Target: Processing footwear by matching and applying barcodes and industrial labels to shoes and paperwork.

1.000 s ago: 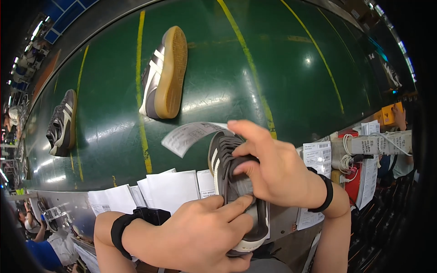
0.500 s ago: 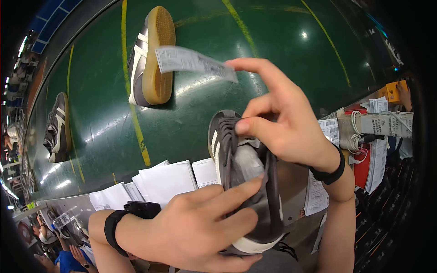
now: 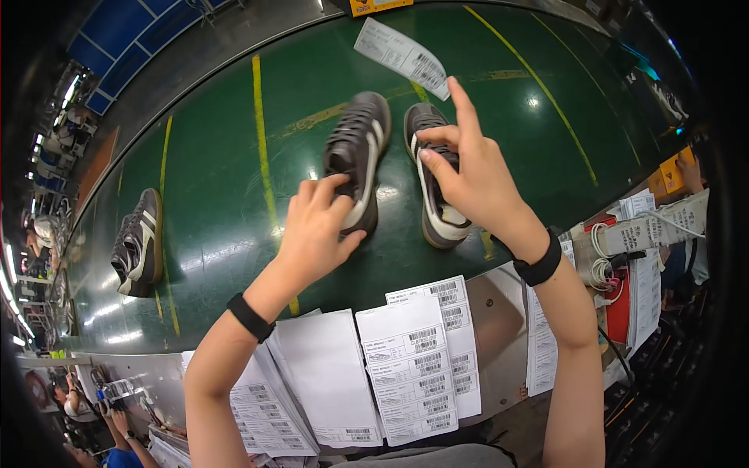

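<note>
Two dark sneakers with white stripes stand side by side on the green belt point(image 3: 211, 234), toes pointing away from me. My left hand point(image 3: 316, 222) grips the left sneaker point(image 3: 357, 152) at its heel, fingers at the opening and thumb along the side; this shoe is slightly blurred. My right hand point(image 3: 480, 171) holds the right sneaker point(image 3: 449, 222) by its upper, thumb and bent fingers over the laces. Its index finger is stretched out, with a printed white label point(image 3: 402, 56) clinging to the tip and curling out over the belt.
Another sneaker point(image 3: 140, 242) rests farther left on the belt. Along the near edge lie stacked label sheets point(image 3: 409, 366) and blank-looking paper point(image 3: 324, 366). Cables point(image 3: 605, 246) and a red folder point(image 3: 620, 292) are at the right. A yellow box point(image 3: 381, 6) sits at the far edge.
The sneaker close to me has moved out onto the belt under my right hand. The sneaker lying on its side now stands upright in my left hand. The label stays on my right index finger.
</note>
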{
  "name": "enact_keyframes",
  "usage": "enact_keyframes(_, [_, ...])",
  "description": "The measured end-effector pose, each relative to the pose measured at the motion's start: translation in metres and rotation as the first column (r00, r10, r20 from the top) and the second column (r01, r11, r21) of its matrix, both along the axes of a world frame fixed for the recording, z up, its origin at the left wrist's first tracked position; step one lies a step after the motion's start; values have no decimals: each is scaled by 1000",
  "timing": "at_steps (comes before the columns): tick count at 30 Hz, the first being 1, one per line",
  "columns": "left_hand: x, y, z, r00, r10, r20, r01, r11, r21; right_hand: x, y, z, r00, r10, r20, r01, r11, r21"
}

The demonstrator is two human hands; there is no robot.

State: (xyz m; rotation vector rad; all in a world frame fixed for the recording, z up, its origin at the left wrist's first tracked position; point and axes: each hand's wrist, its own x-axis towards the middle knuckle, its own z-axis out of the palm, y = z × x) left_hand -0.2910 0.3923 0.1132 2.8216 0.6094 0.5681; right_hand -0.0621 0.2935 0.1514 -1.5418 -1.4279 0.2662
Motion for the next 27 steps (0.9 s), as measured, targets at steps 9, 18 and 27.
enact_keyframes(9, [17,3,0,990,-63,-124,64,998,0,-43,17,5,975,149,166,-97,953,-286])
enact_keyframes(18, [-31,-123,137,877,-422,-230,274,833,-481,-88,-62,32,878,440,189,-419,897,-142])
enact_keyframes(27, [-30,-124,136,913,-381,-146,251,807,-534,-82,-36,17,812,230,-537,-419,870,-261])
